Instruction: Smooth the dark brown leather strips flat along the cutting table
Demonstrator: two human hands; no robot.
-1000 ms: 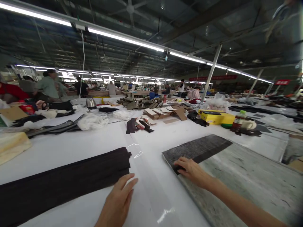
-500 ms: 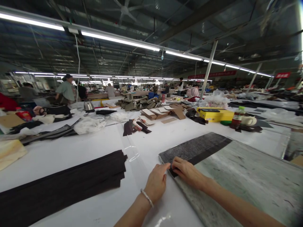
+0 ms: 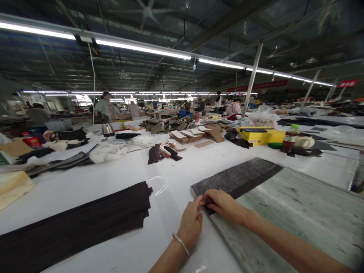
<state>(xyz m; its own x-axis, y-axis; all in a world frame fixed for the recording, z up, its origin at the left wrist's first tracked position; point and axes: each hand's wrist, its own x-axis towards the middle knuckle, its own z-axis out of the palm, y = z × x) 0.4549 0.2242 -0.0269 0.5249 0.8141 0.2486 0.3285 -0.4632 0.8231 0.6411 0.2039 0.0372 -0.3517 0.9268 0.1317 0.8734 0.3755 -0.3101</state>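
A dark fabric strip [image 3: 241, 177], with a grey textured band and a plain black border, lies along the edge of a grey-green board [image 3: 298, 212]. My right hand [image 3: 224, 206] has its fingers curled and pinched on the strip's near left corner. Meeting it there is my left hand [image 3: 191, 223], wearing a bracelet, its thumb and forefinger closed at the same edge. The exact grip under the fingertips is hidden. To the left, a stack of black fabric strips [image 3: 79, 220] lies on the white table [image 3: 170, 170].
Farther back are dark scraps [image 3: 165, 152], cardboard pieces [image 3: 196, 133], a yellow box [image 3: 261, 135], a bottle with a green cap [image 3: 290, 138] and a cup [image 3: 304, 141]. Plastic bags [image 3: 109, 151] and a metal kettle [image 3: 107, 129] stand at left. Several people work in the background.
My left hand has shifted slightly to the right and its fingers sit closer to my right hand at the strip's corner. The strip stays in place; the view has turned slightly.
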